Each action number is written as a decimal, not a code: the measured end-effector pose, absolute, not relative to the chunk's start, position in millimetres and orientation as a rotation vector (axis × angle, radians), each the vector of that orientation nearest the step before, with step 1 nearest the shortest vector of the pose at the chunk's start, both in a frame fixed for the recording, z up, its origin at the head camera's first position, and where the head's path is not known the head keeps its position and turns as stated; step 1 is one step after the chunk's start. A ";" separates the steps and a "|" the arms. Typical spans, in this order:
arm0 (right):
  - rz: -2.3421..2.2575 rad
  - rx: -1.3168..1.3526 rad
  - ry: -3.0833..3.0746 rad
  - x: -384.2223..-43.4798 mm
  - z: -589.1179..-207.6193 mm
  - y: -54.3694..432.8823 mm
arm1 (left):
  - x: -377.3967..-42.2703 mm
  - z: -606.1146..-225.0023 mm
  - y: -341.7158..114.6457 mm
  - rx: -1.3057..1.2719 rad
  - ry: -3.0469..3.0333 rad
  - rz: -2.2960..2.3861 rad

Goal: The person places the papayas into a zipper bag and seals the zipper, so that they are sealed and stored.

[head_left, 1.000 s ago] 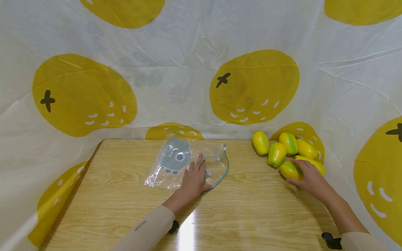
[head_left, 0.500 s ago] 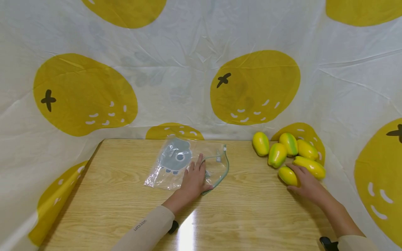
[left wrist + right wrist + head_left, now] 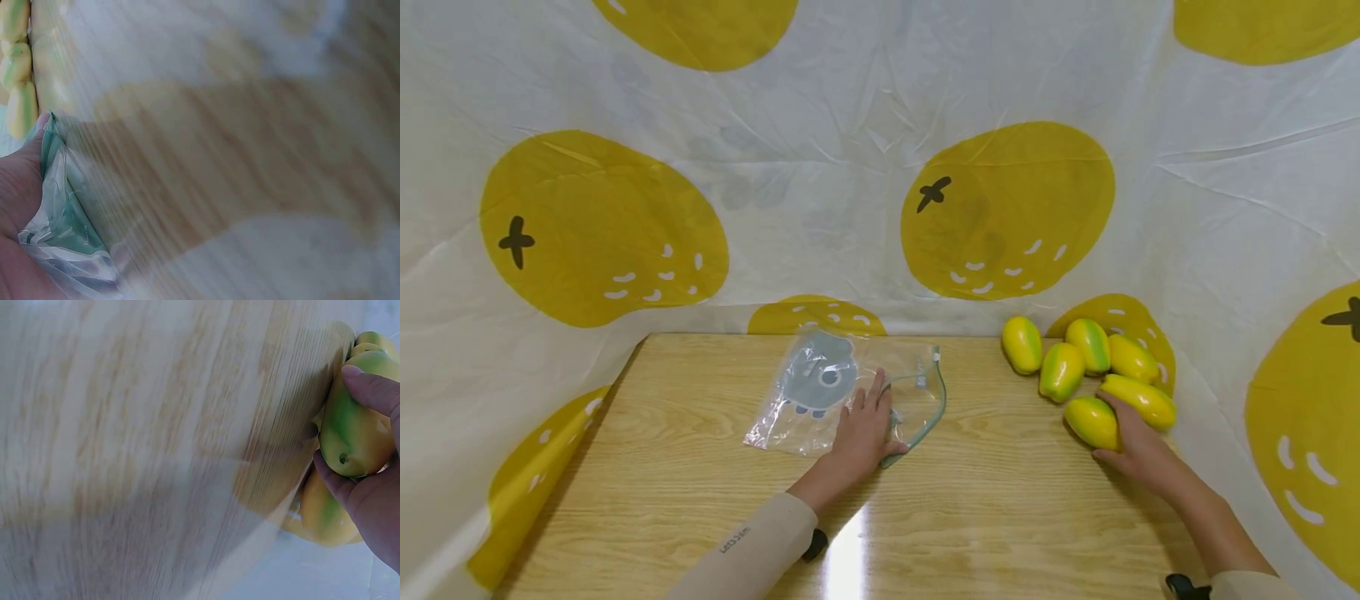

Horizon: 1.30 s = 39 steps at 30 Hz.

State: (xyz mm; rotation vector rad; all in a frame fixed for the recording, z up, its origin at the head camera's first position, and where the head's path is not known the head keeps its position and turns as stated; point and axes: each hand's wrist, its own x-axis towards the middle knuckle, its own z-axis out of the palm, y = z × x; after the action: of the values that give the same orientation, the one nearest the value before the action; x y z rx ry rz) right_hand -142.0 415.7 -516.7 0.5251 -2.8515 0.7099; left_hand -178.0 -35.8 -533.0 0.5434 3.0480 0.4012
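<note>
1. White cloth [image 3: 820, 208], printed w/ big mustard-yellow round fruits, hangs at the far side, also at left & right.
2. Below it is a light-brown wood-grain table [image 3: 1000, 508], w/ bright light reflection [image 3: 846, 554] approx. mid, near side.
3. Clear flat plastic bag [image 3: 823, 392], w/ grey-blue one-eyed monster print, lies on the table, far half, a bit left of the middle. Its green edge strip [image 3: 925, 432] is on the right side; a small white tab [image 3: 937, 357] is at the far end of this strip.
4. Left hand [image 3: 861, 429] rests on the bag close to the strip. Grip is wide: fingers are stretched to the far side, thumb touches the strip.
5. Right hand [image 3: 1135, 442] holds one glossy yellow-green oval fruit [image 3: 1088, 422] at the right part of the table, fingers & thumb around it. If this fruit touches the table, I can't tell.
6. Just beside it, farther right, lies a longer yellow fruit [image 3: 1142, 402].
7. Beyond, at the far right, is a group of 4 similar fruits [image 3: 1086, 343], close together.
8. Sleeves are beige; the left sleeve [image 3: 760, 546] has small dark letters.
</note>
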 end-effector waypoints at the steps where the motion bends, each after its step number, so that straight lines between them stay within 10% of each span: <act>1: 0.719 0.518 -2.857 -141.6 -515.5 415.2 | -177.8 -532.8 -35.5 0.544 3.049 0.391; 39: 0.698 0.542 -2.941 -163.6 -473.7 361.8 | -178.0 -530.1 -37.8 0.560 3.041 0.457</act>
State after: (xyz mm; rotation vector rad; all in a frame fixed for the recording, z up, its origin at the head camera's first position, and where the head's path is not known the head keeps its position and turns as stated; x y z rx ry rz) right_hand -163.6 361.8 -473.7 0.5416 -2.9405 0.6978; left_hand -178.0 -37.8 -530.1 0.5602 3.0415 0.4572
